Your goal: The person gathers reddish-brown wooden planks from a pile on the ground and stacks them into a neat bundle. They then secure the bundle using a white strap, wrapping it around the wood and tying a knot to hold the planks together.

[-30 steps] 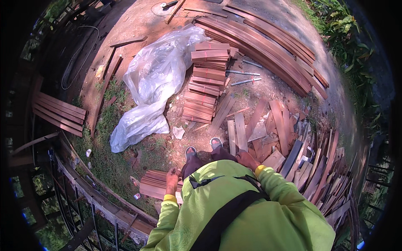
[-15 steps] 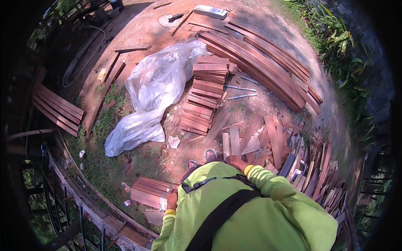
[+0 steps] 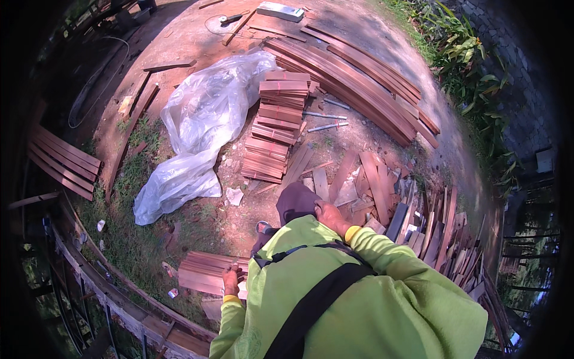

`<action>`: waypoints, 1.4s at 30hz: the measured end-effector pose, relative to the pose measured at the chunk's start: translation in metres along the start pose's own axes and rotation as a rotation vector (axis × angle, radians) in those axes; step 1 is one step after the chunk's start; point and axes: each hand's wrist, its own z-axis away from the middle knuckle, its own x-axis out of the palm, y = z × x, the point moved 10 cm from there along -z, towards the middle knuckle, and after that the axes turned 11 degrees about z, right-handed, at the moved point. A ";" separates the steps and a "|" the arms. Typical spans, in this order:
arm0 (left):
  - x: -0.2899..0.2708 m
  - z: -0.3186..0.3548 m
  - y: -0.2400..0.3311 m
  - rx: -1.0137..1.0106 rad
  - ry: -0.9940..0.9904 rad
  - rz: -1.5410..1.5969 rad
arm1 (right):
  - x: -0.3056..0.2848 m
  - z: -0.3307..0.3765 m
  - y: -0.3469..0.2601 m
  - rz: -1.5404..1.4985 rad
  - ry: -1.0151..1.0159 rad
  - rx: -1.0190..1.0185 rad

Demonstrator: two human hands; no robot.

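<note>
My left hand point(image 3: 232, 279) is beside a short stack of reddish-brown boards point(image 3: 200, 272) at the lower left. Its fingers are curled; what they hold, if anything, cannot be made out. A small white patch point(image 3: 243, 291) shows just below that hand, partly covered by my sleeve. My right hand point(image 3: 330, 216) rests against my raised leg in dark trousers point(image 3: 294, 200), with nothing visible in it. One sandalled foot point(image 3: 262, 227) shows on the ground. Ahead stands a long row of bundled short boards point(image 3: 274, 128), tied with reddish bands.
Crumpled clear plastic sheeting point(image 3: 203, 119) lies left of the bundles. Long planks point(image 3: 353, 90) stretch across the back right. Loose offcuts point(image 3: 373, 179) and a scrap-wood heap point(image 3: 442, 233) are at right. Metal tubes point(image 3: 326, 126) and a corded power tool point(image 3: 230, 19) lie farther off.
My view has shifted, so the scene sits farther left. My leg has risen in front of me, hiding one foot. The left hand has come slightly away from the stack's end.
</note>
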 end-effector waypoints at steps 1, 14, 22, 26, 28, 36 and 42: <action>-0.003 -0.002 -0.002 -0.001 0.015 0.005 | -0.010 0.002 -0.001 0.021 0.055 0.019; 0.046 -0.028 -0.009 -0.029 0.027 0.063 | -0.082 -0.014 0.019 0.124 0.153 0.157; 0.118 -0.064 0.008 -0.030 0.137 0.063 | -0.090 -0.126 0.086 0.199 -0.153 0.057; 0.200 -0.066 0.037 0.022 0.180 0.248 | -0.079 -0.209 0.129 0.266 -0.319 -0.178; 0.237 -0.074 0.028 0.072 0.268 0.315 | -0.077 -0.253 0.147 0.338 -0.281 -0.245; 0.478 -0.192 0.020 0.224 0.054 -0.210 | -0.009 -0.334 0.238 0.453 -0.507 -0.290; 0.562 -0.384 0.059 0.352 0.195 -0.128 | 0.051 -0.324 0.276 0.685 -0.666 -0.284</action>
